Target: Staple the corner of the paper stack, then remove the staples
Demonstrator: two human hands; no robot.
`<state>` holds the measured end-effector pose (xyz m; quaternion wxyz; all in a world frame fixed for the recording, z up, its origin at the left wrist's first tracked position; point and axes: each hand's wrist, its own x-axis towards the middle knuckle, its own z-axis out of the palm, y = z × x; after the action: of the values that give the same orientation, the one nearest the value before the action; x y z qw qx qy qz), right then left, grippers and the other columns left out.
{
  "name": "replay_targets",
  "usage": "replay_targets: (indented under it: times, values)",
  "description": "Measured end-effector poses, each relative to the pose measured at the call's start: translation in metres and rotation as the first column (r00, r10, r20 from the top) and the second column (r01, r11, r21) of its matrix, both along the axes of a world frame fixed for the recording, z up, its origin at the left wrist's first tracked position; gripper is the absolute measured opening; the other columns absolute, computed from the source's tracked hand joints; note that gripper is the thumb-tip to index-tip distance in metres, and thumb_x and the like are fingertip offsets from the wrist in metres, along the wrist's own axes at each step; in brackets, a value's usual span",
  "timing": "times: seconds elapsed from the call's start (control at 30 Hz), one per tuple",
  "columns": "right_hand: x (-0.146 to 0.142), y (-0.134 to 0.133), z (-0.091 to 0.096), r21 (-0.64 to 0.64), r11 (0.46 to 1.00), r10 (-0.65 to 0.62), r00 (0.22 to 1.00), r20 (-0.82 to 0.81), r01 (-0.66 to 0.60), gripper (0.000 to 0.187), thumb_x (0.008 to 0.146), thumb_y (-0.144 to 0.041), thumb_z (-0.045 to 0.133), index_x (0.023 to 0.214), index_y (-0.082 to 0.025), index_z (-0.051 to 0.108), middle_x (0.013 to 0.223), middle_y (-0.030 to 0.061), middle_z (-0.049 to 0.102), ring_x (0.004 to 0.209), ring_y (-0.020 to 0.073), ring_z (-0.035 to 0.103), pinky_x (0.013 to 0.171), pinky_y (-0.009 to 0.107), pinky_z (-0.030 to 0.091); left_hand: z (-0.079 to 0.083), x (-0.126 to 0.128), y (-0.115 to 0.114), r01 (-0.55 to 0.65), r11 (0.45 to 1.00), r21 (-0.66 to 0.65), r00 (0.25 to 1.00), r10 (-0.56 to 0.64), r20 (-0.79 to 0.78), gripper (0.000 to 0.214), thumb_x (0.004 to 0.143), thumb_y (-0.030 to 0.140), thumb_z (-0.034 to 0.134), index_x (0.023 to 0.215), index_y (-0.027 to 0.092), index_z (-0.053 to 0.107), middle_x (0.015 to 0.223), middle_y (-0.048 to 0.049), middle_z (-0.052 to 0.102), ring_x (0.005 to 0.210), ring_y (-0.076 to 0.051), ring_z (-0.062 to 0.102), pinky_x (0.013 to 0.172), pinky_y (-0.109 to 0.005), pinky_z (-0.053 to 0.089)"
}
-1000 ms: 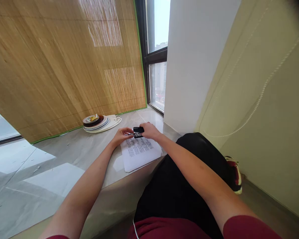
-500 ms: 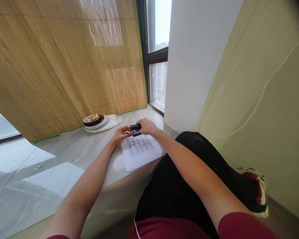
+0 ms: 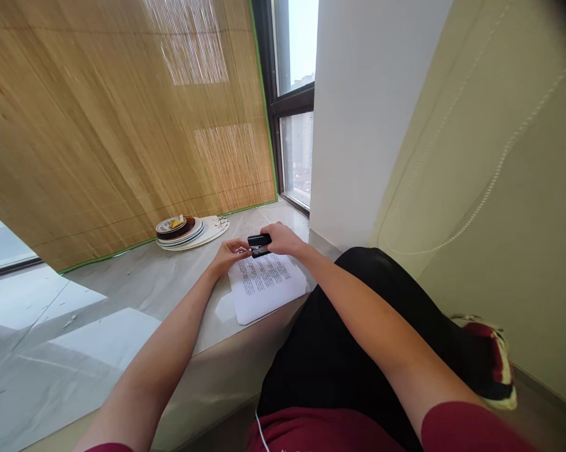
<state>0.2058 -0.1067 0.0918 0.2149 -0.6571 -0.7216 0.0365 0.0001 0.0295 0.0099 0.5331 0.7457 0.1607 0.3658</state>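
Observation:
My right hand (image 3: pixel 283 238) is closed around a small black stapler (image 3: pixel 259 242) from its right side. A gap shows between the stapler's dark upper arm and its lower part, with some silver metal visible there. At its left end, the fingers of my left hand (image 3: pixel 230 254) are pinched together; a tiny shiny bit shows at the fingertips, too small to name. Below both hands lies a stack of white printed paper (image 3: pixel 264 295) on the marble sill, its far edge hidden behind the hands and stapler.
Stacked plates (image 3: pixel 181 231) stand on the marble sill (image 3: pixel 136 270), left of my hands. Behind them hangs a bamboo blind (image 3: pixel 136 125) with green edging. A window (image 3: pixel 296 150) and white wall (image 3: pixel 358 125) rise beyond. My black-clad leg (image 3: pixel 358 326) is beside the sill.
The view has shifted slightly. My right hand and the stapler have tilted a little, and the stapler's dark upper arm shows somewhat more; my left hand keeps its pinch, and the paper lies still.

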Motion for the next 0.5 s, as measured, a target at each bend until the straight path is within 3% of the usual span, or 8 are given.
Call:
replay_targets:
  times: [0.23, 0.5]
  values:
    - [0.0026, -0.0059, 0.0017, -0.005, 1.000, -0.009, 1.000, -0.023, 0.009, 0.024, 0.080, -0.022, 0.077, 0.103, -0.020, 0.080, 0.102, 0.0070, 0.080, 0.096, 0.0231, 0.070, 0.071, 0.024, 0.045, 0.0003, 0.0018, -0.0002, -0.027, 0.999, 0.032, 0.999, 0.027, -0.017, 0.032, 0.063, 0.036, 0.100, 0.085, 0.020, 0.083, 0.088, -0.0068, 0.076, 0.084, -0.021, 0.069, 0.078, -0.034, 0.052]
    - [0.0078, -0.0069, 0.0007, 0.014, 1.000, -0.009, 1.000, -0.010, 0.009, 0.026, 0.078, -0.021, 0.080, 0.104, -0.020, 0.081, 0.103, 0.0073, 0.079, 0.103, 0.0242, 0.068, 0.073, 0.025, 0.045, -0.0024, 0.0013, 0.0052, -0.013, 0.972, 0.235, 0.995, 0.036, -0.095, 0.022, 0.072, 0.039, 0.094, 0.085, 0.023, 0.085, 0.086, -0.0076, 0.078, 0.084, -0.022, 0.069, 0.082, -0.035, 0.054]
